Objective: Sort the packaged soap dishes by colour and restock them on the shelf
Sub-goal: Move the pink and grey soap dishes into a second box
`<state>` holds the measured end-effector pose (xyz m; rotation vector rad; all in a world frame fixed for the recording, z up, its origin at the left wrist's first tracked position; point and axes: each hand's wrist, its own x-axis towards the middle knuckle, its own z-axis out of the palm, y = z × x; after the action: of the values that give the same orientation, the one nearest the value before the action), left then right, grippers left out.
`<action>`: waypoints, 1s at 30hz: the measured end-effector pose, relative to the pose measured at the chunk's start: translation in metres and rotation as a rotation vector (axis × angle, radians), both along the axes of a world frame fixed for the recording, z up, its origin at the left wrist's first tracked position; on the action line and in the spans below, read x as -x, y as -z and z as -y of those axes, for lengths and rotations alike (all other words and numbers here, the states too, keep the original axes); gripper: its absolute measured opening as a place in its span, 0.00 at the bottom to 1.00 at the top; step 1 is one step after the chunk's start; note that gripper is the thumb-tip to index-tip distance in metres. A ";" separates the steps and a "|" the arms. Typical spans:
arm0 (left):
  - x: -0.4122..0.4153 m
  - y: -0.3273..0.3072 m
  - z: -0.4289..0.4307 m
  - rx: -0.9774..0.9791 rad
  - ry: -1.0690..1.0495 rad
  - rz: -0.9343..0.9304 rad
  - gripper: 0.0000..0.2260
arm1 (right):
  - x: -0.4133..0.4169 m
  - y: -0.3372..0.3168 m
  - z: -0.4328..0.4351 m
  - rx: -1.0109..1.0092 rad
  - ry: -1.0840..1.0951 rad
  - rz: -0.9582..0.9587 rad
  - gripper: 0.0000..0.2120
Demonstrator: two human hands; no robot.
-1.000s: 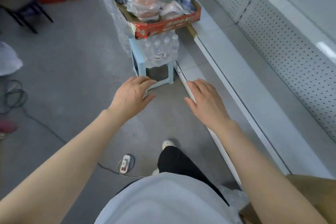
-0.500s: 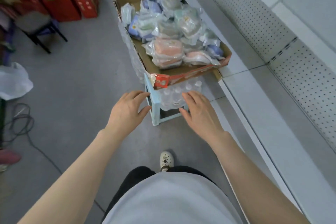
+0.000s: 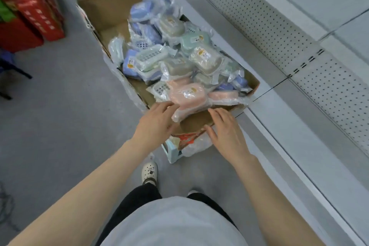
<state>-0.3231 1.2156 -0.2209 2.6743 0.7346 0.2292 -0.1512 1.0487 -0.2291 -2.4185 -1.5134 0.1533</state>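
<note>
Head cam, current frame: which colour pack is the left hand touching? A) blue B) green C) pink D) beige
C: the left hand has its fingers against the clear wrapper of the pink soap dish pack, which lies at the near end of the cardboard box.

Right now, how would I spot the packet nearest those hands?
Find the cardboard box beside the white shelf. At its near end, by the left hand, lies a wrapped pink soap dish. Those behind are blue, green or beige; another pink one lies further right.
</note>
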 end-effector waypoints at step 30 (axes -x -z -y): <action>-0.095 0.039 -0.062 0.061 -0.036 -0.255 0.43 | -0.129 0.037 -0.090 0.664 0.289 -0.038 0.49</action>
<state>-0.2282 1.2775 -0.2596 2.6626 0.8503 -0.1260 -0.0219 1.1383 -0.2658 -3.0800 -1.2012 0.7361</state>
